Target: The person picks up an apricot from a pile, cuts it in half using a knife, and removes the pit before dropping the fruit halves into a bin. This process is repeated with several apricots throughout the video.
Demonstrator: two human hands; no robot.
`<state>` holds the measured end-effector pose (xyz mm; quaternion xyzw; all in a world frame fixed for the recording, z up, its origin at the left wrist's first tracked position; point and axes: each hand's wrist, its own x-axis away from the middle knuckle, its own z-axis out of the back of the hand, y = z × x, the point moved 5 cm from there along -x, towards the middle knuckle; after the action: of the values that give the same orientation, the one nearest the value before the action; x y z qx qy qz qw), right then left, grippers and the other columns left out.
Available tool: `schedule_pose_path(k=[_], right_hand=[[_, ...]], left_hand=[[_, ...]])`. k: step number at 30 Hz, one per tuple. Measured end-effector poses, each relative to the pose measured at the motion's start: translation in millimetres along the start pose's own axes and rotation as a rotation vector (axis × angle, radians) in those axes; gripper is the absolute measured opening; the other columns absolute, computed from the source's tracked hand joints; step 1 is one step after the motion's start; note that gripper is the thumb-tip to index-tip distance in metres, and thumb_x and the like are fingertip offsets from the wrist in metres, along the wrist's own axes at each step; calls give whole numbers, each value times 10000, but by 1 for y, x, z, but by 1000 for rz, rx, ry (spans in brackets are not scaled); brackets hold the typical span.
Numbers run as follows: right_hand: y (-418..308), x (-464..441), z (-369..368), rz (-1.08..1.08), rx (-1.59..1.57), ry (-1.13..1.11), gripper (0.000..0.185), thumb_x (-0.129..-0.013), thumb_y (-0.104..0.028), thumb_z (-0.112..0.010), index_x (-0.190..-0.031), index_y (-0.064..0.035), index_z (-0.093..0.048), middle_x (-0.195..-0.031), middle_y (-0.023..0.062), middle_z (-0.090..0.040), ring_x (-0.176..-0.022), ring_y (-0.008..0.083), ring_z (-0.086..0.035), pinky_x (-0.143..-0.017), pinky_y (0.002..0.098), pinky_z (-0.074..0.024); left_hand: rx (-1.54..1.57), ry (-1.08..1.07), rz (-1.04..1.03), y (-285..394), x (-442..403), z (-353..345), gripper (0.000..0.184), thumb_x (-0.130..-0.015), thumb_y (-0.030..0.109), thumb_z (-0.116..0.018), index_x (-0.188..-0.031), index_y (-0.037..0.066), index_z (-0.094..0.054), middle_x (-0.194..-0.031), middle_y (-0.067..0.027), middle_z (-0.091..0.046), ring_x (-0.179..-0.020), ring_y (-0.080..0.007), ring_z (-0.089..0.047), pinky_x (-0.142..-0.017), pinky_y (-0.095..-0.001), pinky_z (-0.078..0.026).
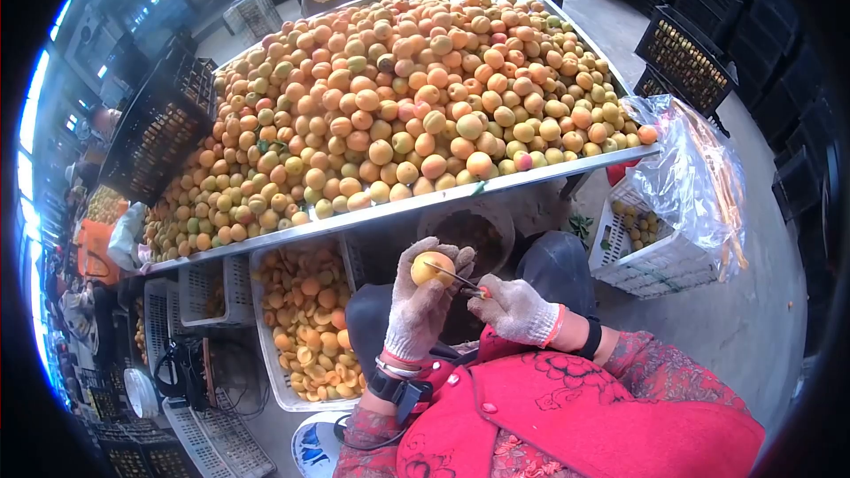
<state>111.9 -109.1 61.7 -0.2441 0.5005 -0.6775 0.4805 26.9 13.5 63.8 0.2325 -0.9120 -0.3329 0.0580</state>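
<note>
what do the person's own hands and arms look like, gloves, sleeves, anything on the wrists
The left hand and right hand wear pale knit work gloves, stained brownish, with reddish cuff edges. The left wrist has a pale band and a chunky dark device; the right forearm has a black band. The sleeves are pinkish red with a lacy grey pattern.

No text, label, brand, number or sign could be read on anything around the fruit-covered counter (531, 165).
</note>
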Motion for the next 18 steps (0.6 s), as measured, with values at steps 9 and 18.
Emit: schedule_pose_path(k=[9, 18], right_hand=[[-1, 0, -6, 71, 32, -7, 235, -914, -228, -680, -879, -61, -518, -628, 141, -569, -596, 363, -628, -525, 417, -473], [4, -2, -27, 44, 34, 71, 219, -930, -224, -650, -908, -28, -554, -687, 176, -619, -656, 385, -650, -555, 437, -499]], left_hand=[[-171, -44, -12, 19, 5, -6, 557, -845, 93, -692, -1337, 54, -434, -1220, -154, -589, -1261, -342, -534, -1121, -459, -374], [37, 21, 34, 0, 7, -4, 674, -920, 469, -639, -1394, 64, -382, -1203, -158, -595, -1308, -403, -472, -1140, -493, -323]])
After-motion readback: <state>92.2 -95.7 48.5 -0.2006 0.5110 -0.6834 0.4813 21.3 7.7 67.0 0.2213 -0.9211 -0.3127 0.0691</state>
